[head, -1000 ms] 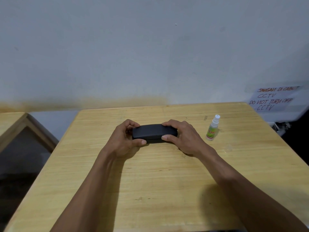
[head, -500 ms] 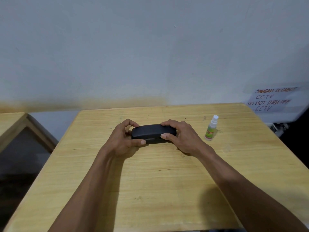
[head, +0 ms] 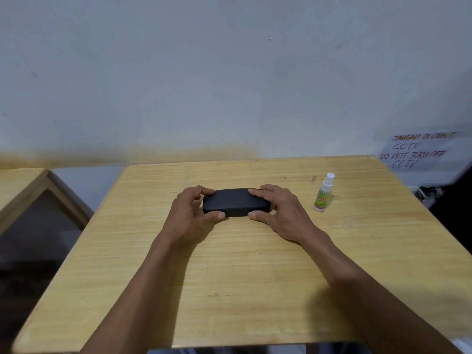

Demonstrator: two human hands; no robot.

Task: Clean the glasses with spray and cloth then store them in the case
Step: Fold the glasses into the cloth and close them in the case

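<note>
A black glasses case (head: 233, 201) lies closed in the middle of the wooden table (head: 229, 277). My left hand (head: 190, 213) grips its left end, thumb at the front edge and fingers curled over the top. My right hand (head: 279, 212) holds the right end the same way. A small spray bottle (head: 323, 194) with a white cap and green label stands upright to the right of the case, apart from my right hand. No glasses and no cloth are in view.
A white wall rises behind the table. A handwritten paper sign (head: 419, 150) hangs at the far right. A second wooden table (head: 23, 190) with a dark inset stands to the left, across a gap.
Both hands stay on the closed case. The fingers have shifted slightly on its ends; the case and spray bottle rest where they were.
</note>
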